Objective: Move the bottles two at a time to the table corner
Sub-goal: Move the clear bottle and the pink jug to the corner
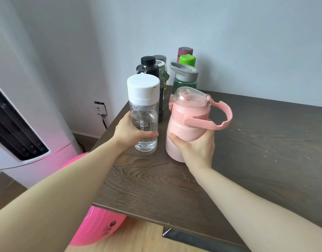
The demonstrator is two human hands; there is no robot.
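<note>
My left hand [128,134] grips a clear bottle with a white cap [143,106], held upright above the dark wooden table [265,142]. My right hand [196,148] is wrapped around a pink bottle with a carry handle [189,117], also upright. Just beyond them, in the table's far left corner by the wall, stand several bottles: a black-capped one [148,67], a grey-lidded clear one [161,64], a green one with a grey flip lid [184,77], a bright-green-capped one [187,60] and a maroon one [185,50].
The table's left edge and near edge run close under my arms. A pink exercise ball [96,228] lies on the wooden floor below the table. A white standing air conditioner [29,124] is at the left, and a wall socket [100,108] with a cable sits behind.
</note>
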